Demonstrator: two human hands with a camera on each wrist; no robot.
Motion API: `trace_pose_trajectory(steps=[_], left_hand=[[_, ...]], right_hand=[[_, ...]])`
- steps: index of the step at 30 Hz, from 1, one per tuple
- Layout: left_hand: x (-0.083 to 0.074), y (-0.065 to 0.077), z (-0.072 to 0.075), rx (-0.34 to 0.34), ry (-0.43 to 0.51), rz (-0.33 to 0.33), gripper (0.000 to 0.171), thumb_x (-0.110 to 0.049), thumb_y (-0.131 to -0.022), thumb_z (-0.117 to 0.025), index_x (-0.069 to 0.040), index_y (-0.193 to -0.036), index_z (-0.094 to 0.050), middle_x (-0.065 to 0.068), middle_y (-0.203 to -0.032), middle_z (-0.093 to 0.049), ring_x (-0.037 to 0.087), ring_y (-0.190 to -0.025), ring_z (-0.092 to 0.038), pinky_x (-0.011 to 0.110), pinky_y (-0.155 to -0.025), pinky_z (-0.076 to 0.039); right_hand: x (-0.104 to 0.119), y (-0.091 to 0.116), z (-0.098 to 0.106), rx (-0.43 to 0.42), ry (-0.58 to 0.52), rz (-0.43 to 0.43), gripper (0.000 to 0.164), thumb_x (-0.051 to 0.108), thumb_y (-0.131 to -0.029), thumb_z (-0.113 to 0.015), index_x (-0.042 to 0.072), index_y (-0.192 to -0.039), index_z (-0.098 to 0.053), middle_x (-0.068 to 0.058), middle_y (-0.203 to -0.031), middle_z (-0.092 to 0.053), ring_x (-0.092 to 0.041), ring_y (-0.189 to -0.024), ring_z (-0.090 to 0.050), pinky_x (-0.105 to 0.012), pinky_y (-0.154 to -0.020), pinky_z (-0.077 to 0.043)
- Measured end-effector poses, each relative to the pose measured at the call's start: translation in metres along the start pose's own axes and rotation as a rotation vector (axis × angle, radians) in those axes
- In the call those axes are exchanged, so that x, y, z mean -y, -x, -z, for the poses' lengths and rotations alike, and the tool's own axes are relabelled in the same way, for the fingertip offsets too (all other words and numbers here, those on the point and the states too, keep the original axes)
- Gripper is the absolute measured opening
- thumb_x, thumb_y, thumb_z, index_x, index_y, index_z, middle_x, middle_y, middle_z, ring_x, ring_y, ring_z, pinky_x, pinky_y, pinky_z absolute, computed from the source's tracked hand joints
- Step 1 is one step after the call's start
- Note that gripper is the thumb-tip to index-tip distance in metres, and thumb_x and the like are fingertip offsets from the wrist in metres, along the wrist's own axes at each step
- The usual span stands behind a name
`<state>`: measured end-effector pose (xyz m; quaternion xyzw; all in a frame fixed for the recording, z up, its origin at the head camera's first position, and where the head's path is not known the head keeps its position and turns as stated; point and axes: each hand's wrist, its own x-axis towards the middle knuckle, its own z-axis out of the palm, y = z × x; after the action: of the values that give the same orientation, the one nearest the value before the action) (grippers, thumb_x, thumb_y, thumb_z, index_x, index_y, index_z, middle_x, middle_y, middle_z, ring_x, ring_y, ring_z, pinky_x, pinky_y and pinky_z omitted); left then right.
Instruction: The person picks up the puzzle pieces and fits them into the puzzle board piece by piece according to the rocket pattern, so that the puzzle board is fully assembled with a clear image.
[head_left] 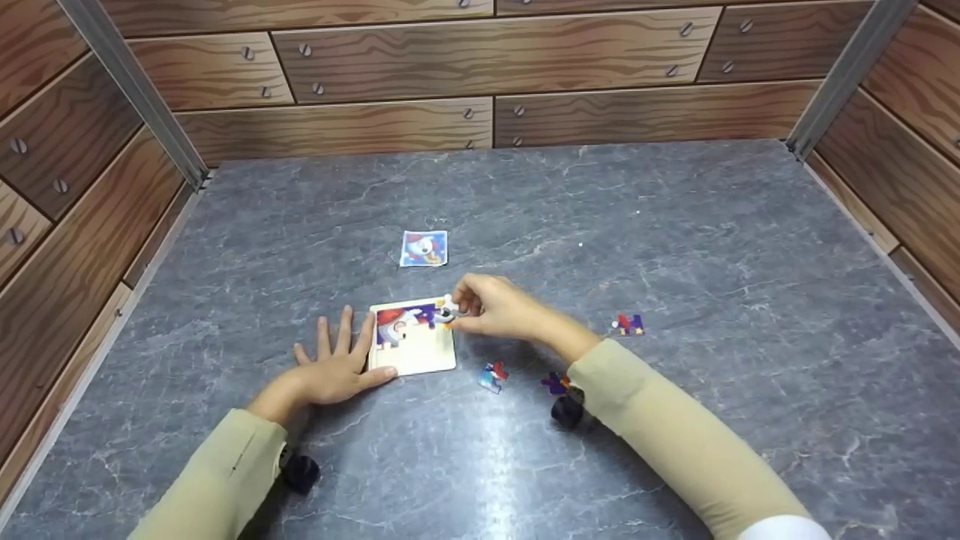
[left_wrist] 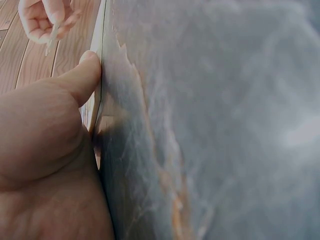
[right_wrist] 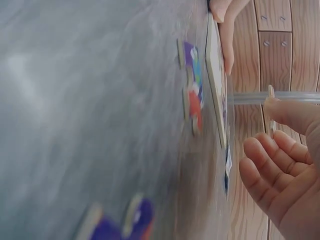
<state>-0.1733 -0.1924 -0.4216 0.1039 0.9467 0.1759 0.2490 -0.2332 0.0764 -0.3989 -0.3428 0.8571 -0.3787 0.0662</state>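
A square jigsaw tray (head_left: 424, 358) with a pale wooden frame lies on the grey table, joined pieces of a red, white and purple picture covering its upper part. My left hand (head_left: 330, 375) is spread flat at the tray's left side, thumb on its lower left corner and index finger along the edge. Over the upper right corner, my right hand (head_left: 495, 307) pinches a jigsaw piece (head_left: 448, 310) between thumb and fingers. In the right wrist view that piece (right_wrist: 271, 92) appears edge-on, raised from the tray; its face is hidden there.
Loose jigsaw pieces lie to the right: a blue and red one (head_left: 493, 376), a purple one (head_left: 555, 383) by the right sleeve, and a red and purple one (head_left: 628, 324) farther out. A small picture card (head_left: 424, 248) lies behind the tray. Wood-patterned walls (head_left: 480, 60) enclose the table.
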Motion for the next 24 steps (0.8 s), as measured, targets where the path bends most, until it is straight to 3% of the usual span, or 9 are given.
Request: trace_pose_trajectory(steps=[13,24], left_hand=[[0.000,0.002,0.001,-0.014,0.001,-0.022,0.097,-0.068,-0.086,-0.038,-0.013,-0.148,0.012,0.021,-0.146,0.030,0.047,-0.126,0.032,0.075,-0.084,0.017],[-0.001,0.001,0.001,-0.018,0.000,-0.022,0.096,-0.068,-0.087,-0.038,-0.013,-0.148,0.012,0.021,-0.146,0.030,0.048,-0.125,0.032,0.075,-0.085,0.016]], right_hand=[[0.014,-0.021,-0.019,0.048,0.018,-0.005,0.028,0.014,-0.077,-0.075,-0.001,-0.094,-0.059,-0.007,-0.083,-0.062,-0.015,-0.075,-0.058,-0.022,-0.068,-0.048],[0.018,-0.032,-0.037,0.166,0.127,-0.038,0.027,0.015,-0.075,-0.077,0.000,-0.090,-0.059,-0.001,-0.074,-0.060,-0.010,-0.066,-0.052,-0.025,-0.064,-0.046]])
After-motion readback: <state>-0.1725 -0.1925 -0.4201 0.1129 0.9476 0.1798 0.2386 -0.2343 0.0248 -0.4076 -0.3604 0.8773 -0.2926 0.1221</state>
